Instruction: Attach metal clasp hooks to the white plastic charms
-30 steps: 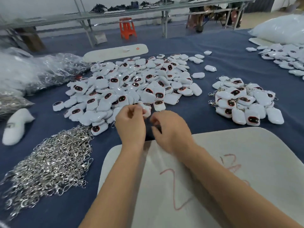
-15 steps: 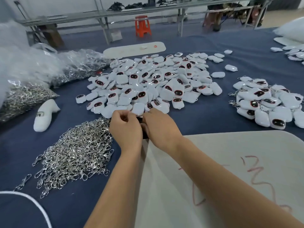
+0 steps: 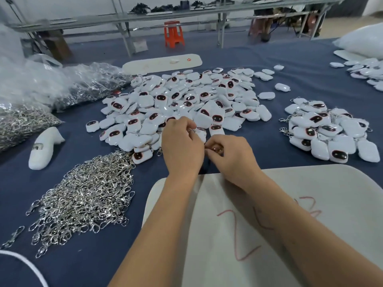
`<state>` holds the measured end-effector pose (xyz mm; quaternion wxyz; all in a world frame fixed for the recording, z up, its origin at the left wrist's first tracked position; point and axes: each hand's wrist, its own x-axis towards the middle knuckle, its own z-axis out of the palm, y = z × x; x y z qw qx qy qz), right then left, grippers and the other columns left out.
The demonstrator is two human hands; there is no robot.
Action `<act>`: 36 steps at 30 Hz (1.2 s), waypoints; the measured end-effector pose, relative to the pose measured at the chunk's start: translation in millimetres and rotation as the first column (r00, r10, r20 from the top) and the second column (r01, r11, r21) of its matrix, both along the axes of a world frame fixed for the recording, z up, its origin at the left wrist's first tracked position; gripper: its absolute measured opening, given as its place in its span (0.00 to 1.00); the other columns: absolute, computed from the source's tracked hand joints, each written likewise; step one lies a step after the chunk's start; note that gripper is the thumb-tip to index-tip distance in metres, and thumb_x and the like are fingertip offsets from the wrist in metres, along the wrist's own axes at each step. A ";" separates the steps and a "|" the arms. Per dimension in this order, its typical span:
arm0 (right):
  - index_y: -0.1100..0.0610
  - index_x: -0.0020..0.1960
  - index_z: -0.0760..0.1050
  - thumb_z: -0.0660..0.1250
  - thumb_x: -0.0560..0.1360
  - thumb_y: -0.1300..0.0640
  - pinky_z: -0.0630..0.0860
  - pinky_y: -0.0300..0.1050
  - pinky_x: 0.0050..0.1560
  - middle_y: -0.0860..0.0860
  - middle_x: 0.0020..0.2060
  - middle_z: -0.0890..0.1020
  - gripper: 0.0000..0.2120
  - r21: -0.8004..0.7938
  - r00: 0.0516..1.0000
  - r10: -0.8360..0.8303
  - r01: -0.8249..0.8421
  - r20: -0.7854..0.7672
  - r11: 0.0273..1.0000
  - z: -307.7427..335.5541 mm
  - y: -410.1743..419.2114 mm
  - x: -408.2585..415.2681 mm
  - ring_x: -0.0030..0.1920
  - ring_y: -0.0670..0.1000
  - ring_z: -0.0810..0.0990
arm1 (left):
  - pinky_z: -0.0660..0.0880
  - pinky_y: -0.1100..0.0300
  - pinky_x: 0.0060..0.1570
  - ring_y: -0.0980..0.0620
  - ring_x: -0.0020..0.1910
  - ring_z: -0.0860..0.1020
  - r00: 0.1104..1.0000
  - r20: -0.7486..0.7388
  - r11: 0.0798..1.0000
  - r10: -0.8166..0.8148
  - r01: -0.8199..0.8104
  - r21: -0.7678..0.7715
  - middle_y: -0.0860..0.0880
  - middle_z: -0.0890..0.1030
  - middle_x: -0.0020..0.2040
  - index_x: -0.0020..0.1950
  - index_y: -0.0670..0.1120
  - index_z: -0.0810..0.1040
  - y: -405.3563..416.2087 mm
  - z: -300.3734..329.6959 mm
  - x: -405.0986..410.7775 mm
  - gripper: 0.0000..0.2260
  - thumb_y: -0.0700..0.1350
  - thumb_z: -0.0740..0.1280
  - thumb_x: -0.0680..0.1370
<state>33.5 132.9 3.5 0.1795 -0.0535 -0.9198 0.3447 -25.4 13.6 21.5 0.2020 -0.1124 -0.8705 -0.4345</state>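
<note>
While the left hand [image 3: 182,146] pinches a white charm [image 3: 201,133], the right hand [image 3: 232,156] pinches something small beside it; clasp hooks [image 3: 87,195] lie heaped nearby.

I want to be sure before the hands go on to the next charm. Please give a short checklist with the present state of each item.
1. Charm in hand: the left hand grips a white charm at the near edge of the big pile of charms. Ok.
2. Clasp hook in hand: the right hand pinches something small and shiny. Cannot tell if it is a hook.
3. Hook closed on the charm's loop: hidden by fingers. Cannot tell.
4. Hook supply: a heap of loose clasp hooks lies left of the hands. Ok.
5. Place for finished pieces: a smaller pile of charms with hooks lies to the right. Ok.
</note>
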 end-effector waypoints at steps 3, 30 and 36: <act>0.53 0.50 0.85 0.74 0.75 0.59 0.78 0.51 0.54 0.46 0.43 0.87 0.05 -0.016 0.997 0.076 -0.076 -0.029 0.997 -0.2 11.7 4.7 0.48 0.49 0.83 | 0.65 0.60 0.50 0.45 0.61 0.68 1.000 -0.010 0.960 0.027 -0.029 -0.280 0.47 0.73 0.59 0.62 0.50 0.78 7.0 -11.4 2.9 0.14 0.42 0.69 0.76; 0.46 0.55 0.83 0.69 0.80 0.58 0.72 0.35 0.41 0.48 0.35 0.85 0.08 -0.485 0.995 0.008 -0.056 -0.100 0.873 -5.6 38.2 21.4 0.34 0.42 0.77 | 0.76 0.59 0.38 0.51 0.32 0.79 0.903 0.208 0.911 -0.376 0.319 0.262 0.48 0.81 0.32 0.44 0.46 0.75 0.2 -27.0 22.9 0.07 0.39 0.69 0.80; 0.51 0.53 0.85 0.74 0.78 0.62 0.81 0.48 0.57 0.49 0.39 0.88 0.08 -0.476 0.978 0.158 -0.204 -0.135 0.855 -8.1 38.4 21.3 0.44 0.50 0.88 | 0.81 0.58 0.40 0.50 0.34 0.82 0.809 0.253 0.778 -0.530 0.346 0.524 0.42 0.84 0.39 0.47 0.40 0.78 3.5 -24.0 23.6 0.08 0.30 0.73 0.74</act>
